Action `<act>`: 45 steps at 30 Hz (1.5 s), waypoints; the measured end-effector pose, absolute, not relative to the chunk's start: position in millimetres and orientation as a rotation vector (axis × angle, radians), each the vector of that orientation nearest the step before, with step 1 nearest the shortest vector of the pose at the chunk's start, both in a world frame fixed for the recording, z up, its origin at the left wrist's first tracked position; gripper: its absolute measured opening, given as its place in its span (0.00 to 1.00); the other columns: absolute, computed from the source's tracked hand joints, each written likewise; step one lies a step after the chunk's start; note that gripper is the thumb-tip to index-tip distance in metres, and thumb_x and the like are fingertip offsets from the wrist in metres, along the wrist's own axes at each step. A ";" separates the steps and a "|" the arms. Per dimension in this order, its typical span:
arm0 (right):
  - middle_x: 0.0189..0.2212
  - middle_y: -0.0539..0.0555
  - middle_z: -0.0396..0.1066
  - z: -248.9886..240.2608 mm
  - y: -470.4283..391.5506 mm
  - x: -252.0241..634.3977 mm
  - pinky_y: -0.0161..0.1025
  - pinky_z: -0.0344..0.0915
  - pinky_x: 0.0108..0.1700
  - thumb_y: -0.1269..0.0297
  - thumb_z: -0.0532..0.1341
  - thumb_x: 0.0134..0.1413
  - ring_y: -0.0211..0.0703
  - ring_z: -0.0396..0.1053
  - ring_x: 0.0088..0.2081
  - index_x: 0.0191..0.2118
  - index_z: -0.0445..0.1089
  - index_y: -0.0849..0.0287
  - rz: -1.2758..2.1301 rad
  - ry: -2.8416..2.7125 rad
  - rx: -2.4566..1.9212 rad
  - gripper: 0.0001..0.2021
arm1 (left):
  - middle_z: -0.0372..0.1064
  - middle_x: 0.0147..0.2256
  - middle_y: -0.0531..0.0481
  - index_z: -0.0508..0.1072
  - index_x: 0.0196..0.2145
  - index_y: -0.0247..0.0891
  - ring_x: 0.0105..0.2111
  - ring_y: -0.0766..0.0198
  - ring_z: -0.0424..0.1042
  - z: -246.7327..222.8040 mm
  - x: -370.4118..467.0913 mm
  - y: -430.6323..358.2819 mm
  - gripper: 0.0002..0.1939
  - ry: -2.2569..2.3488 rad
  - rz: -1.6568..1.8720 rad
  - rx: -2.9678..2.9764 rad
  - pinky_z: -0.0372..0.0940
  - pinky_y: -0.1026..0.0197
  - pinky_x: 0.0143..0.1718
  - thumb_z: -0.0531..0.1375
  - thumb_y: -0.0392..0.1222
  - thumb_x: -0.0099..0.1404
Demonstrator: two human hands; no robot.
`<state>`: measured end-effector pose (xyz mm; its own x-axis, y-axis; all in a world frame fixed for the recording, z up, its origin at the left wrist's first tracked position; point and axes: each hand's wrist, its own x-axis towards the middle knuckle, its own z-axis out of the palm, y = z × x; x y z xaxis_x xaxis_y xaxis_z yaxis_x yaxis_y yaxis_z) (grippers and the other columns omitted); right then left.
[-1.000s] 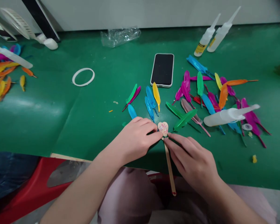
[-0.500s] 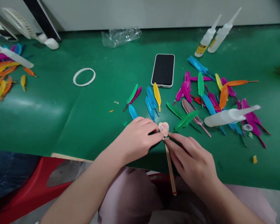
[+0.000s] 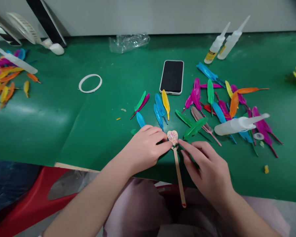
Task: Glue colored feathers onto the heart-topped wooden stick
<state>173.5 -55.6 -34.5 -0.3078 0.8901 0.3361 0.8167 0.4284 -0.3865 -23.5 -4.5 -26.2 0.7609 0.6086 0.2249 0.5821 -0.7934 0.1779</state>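
Observation:
A flat wooden stick (image 3: 178, 179) with a small heart-shaped top (image 3: 172, 136) lies over the table's front edge. Pink glittery bits cover the heart. My left hand (image 3: 148, 144) pinches the heart from its left side, the thumb at the heart's base. On the other side, my right hand (image 3: 207, 164) has its index fingertip close to the heart's right edge; whether it touches I cannot tell. The right thumb is apart from that finger, and nothing shows between them. Just behind the hands lie blue feathers (image 3: 159, 110), a yellow feather (image 3: 166, 104) and crossed green feathers (image 3: 194, 128).
A phone (image 3: 172, 77) lies on the green table (image 3: 64, 131). A glue bottle (image 3: 236, 126) rests on feathers at right; two more bottles (image 3: 214, 47) stand behind. Further left are a white ring (image 3: 90, 91), crumpled plastic (image 3: 129, 42), a feather pile (image 3: 5, 75) and a small fan (image 3: 24, 28).
My right thumb and fingers have come off the stick below the heart and spread apart. My left hand keeps its pinch. The whole view has shifted slightly.

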 end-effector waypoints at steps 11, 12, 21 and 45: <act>0.20 0.46 0.64 -38.1 -54.2 169.2 0.34 0.49 0.20 0.65 0.53 0.56 0.32 0.61 0.19 0.49 0.68 0.54 0.101 -2.356 -1.480 0.15 | 0.71 0.34 0.49 0.72 0.40 0.39 0.40 0.61 0.65 -27.0 -24.7 -4.9 0.12 0.976 0.486 2.850 0.56 0.55 0.42 0.51 0.32 0.63; 0.21 0.46 0.64 -38.0 -54.4 169.9 0.34 0.50 0.21 0.65 0.53 0.56 0.32 0.61 0.20 0.48 0.68 0.55 0.121 -2.351 -1.469 0.15 | 0.71 0.34 0.50 0.72 0.40 0.39 0.41 0.61 0.65 -26.9 -24.6 -4.8 0.12 0.976 0.488 2.849 0.56 0.55 0.42 0.51 0.32 0.63; 0.20 0.45 0.63 -36.0 -55.4 171.7 0.34 0.50 0.20 0.67 0.53 0.55 0.31 0.59 0.18 0.49 0.68 0.55 0.085 -2.334 -1.480 0.16 | 0.71 0.35 0.51 0.72 0.40 0.39 0.40 0.61 0.65 -27.0 -24.4 -4.5 0.11 0.977 0.495 2.830 0.56 0.55 0.42 0.52 0.32 0.63; 0.21 0.46 0.63 -35.4 -57.3 171.8 0.35 0.50 0.21 0.67 0.52 0.56 0.33 0.59 0.19 0.48 0.68 0.55 0.003 -2.373 -1.485 0.16 | 0.71 0.34 0.51 0.72 0.40 0.40 0.40 0.60 0.65 -28.0 -24.8 -4.6 0.11 0.974 0.534 2.826 0.56 0.54 0.42 0.52 0.32 0.63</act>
<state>171.8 -57.3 -35.4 -0.3956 0.8737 0.2832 0.8729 0.4535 -0.1798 -24.8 -4.6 -28.0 0.7332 0.6137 0.2928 0.5769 -0.7894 0.2098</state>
